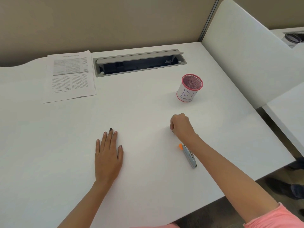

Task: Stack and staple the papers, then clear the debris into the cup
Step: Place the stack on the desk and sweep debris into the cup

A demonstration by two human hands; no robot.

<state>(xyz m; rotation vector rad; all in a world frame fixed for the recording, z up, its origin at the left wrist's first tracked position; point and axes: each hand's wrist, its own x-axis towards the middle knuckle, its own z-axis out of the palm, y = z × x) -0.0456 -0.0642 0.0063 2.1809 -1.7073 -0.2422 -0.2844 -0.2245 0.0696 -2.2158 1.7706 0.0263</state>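
Papers point(70, 76): stacked at the far left of the desk point(139, 104), well apart from both hands.
Left hand point(108, 153): flat on the desk, fingers spread, holding nothing.
Right hand point(181, 125): curled into a pinch; whether it grips debris, I cannot tell.
Stapler point(189, 156): just beside the right forearm.
Mesh cup point(190, 88): upright, beyond the right hand.
Risk: tiny scraps could slip from the pinch before the cup; a careless reach might tip it.

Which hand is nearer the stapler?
Right. The right hand is curled into a fist just beyond the stapler, its forearm passing beside it. The left hand lies flat on the desk, well off to the stapler's left.
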